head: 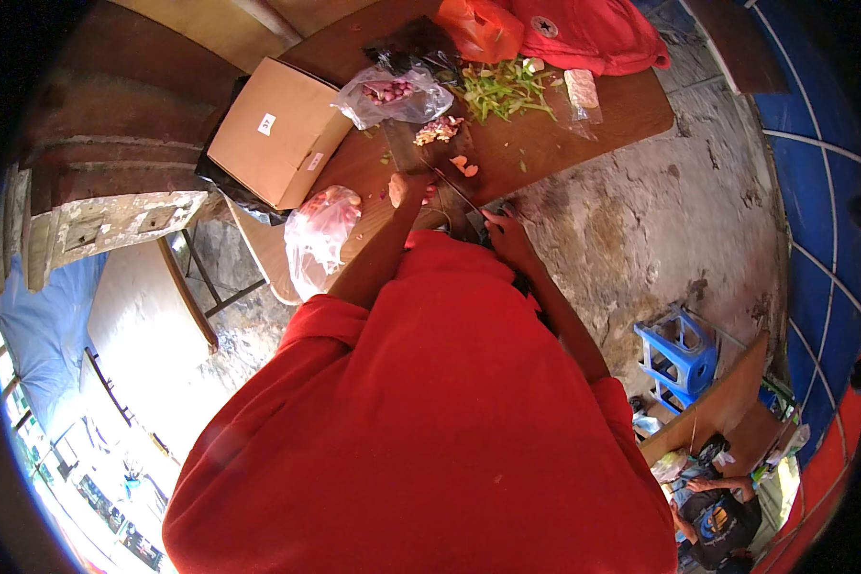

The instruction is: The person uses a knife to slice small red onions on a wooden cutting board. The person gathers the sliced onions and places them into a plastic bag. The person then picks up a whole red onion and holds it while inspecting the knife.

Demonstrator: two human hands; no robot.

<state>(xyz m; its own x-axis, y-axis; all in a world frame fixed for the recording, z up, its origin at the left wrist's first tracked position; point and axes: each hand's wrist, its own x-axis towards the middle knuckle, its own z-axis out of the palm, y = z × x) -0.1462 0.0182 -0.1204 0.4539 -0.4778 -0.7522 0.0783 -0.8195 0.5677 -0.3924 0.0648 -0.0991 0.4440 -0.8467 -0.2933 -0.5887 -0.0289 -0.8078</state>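
My right hand (501, 228) is closed round the handle of a knife (454, 186), whose blade slants up and left towards the cutting board. My left hand (407, 189) rests at the near edge of the dark cutting board (407, 148), its fingers curled on small reddish pieces, perhaps shallot. Farther up the board lies a pile of cut shallot or garlic pieces (438, 130), with a few orange slices (464, 166) nearer me. An opened clear plastic bag of shallots (391, 93) sits behind the board. Chopped green vegetables (504, 90) lie on the wooden table to its right.
A cardboard box (276, 133) and a filled clear plastic bag (323, 229) stand on the left. A wrapped pale block (581, 90), an orange bag (481, 29) and red cloth (588, 32) lie at the back right. Blue stools (678, 355) and a person (721, 516) are at lower right.
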